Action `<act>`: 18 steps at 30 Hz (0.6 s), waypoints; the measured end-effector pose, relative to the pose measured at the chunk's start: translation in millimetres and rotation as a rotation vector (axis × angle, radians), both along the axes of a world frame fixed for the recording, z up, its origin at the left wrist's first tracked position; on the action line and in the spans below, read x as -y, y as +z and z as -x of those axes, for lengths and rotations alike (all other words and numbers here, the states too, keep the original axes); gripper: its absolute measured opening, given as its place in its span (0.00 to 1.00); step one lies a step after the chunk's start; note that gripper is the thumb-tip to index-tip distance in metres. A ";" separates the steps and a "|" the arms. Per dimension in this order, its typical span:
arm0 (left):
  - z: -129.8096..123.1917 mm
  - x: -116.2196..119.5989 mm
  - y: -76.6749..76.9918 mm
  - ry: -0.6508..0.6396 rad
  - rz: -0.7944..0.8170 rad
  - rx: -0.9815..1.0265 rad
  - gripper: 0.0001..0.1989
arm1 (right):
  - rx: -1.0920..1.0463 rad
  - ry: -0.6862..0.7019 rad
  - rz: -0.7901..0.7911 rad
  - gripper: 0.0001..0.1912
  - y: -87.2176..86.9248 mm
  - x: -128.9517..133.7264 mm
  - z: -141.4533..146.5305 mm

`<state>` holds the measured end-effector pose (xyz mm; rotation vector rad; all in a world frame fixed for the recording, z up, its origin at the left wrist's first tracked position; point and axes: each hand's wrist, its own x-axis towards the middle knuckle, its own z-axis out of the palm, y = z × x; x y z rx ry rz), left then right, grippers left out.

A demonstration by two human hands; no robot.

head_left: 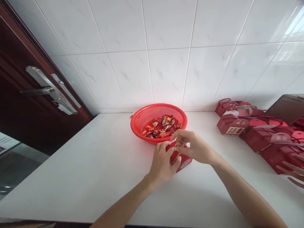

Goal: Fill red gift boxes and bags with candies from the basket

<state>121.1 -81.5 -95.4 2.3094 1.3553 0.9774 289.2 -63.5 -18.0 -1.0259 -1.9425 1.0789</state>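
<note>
A small red gift box (185,163) stands on the white table, just in front of a red plastic basket (134,128). My left hand (163,161) is wrapped over the box's left side, with the thumb at its front. At the top of the box, my right hand (193,146) pinches a thin gold-brown cord (176,147). The fingers hide part of the box top and the cord. Wrapped candies (163,127) in red, brown and yellow lie in the basket.
Several red gift boxes (231,126) with handles crowd the table's right side. Another person's hand (293,169) is beside them at the right edge. A brown open carton (287,107) stands behind. White tiles (166,72) back the table (102,177); a dark red door (21,82) is left.
</note>
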 end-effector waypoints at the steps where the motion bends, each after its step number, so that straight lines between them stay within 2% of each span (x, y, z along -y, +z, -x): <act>1: -0.1 -0.2 -0.8 -0.015 0.019 0.025 0.14 | 0.060 -0.054 -0.054 0.12 0.5 -0.5 -2.0; 5: 9.3 -0.3 2.1 -0.146 0.139 0.181 0.28 | 0.144 -0.189 -0.190 0.08 12.0 -4.7 -22.3; 7: 21.0 -0.7 4.5 -0.145 0.150 0.279 0.28 | 0.103 -0.277 -0.228 0.07 22.2 -6.9 -40.4; 10: 46.0 -3.5 7.2 -0.035 0.088 0.373 0.17 | 0.032 -0.499 -0.260 0.06 37.7 -7.6 -72.6; 12: 65.8 -6.0 8.5 0.076 0.049 0.398 0.13 | 0.004 -0.647 -0.232 0.07 45.8 -6.2 -93.2; 15: 96.6 -7.1 9.0 0.236 0.038 0.410 0.14 | 0.009 -0.833 -0.146 0.04 53.8 -3.0 -118.4; 18: 124.6 -4.0 7.1 0.352 0.025 0.412 0.15 | 0.044 -0.957 -0.085 0.03 56.7 -2.4 -138.1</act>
